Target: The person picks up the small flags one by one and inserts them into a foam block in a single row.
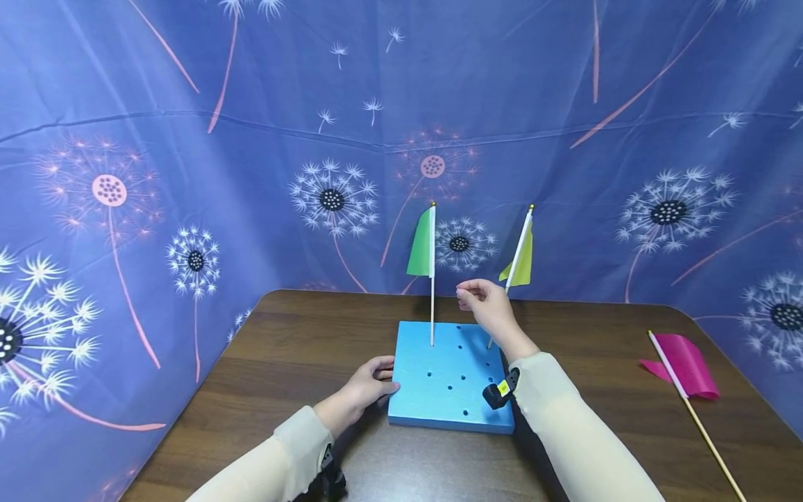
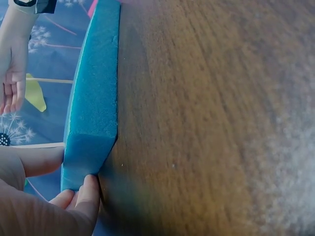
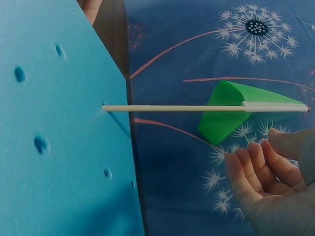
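A blue board with several holes lies on the table. My left hand holds its left edge, thumb at the upper edge and fingertips against the side in the left wrist view. A green flag stands upright on a thin stick in a hole near the board's back. Farther right, a yellow-green flag leans to the right, its stick partly behind my right hand. That hand is raised above the back of the board between the two flags, fingers loosely bent and holding nothing; in the right wrist view the green flag is near its fingertips.
On the right of the brown wooden table lies a magenta flag on its stick. A blue cloth with dandelion prints hangs behind the table and along its sides.
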Demonstrator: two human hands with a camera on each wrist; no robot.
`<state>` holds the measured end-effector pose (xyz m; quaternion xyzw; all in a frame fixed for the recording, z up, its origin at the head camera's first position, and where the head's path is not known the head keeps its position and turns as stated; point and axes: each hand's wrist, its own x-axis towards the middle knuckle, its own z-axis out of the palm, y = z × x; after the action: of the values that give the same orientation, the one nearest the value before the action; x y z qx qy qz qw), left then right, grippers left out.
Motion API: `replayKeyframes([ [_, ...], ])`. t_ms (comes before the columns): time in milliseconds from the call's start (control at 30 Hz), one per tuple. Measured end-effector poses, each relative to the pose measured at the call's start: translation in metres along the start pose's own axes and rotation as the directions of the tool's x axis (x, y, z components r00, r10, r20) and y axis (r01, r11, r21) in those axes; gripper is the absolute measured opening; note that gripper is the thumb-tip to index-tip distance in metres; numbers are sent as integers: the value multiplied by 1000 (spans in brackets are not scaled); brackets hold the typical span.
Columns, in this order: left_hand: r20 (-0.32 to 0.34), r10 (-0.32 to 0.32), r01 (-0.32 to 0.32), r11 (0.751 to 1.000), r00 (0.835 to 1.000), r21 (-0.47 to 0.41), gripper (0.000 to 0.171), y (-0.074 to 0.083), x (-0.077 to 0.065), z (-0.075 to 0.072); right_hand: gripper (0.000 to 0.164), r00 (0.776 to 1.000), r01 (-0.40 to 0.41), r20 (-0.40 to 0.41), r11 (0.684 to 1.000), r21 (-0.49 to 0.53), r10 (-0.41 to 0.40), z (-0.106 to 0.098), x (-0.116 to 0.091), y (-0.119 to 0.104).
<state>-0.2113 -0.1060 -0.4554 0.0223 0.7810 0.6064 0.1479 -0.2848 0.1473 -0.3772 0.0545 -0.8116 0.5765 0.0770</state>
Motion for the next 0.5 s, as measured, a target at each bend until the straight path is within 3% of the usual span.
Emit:
replayKeyframes([
  [300, -13, 6, -5, 999, 1000, 32, 53, 2, -3, 0, 25, 999, 19, -26, 999, 29, -19, -12, -9, 4],
  [500, -11, 6, -6, 1000, 1000, 29, 53, 2, -4, 1, 26, 999, -11, -45, 999, 34, 13, -23, -15, 13],
])
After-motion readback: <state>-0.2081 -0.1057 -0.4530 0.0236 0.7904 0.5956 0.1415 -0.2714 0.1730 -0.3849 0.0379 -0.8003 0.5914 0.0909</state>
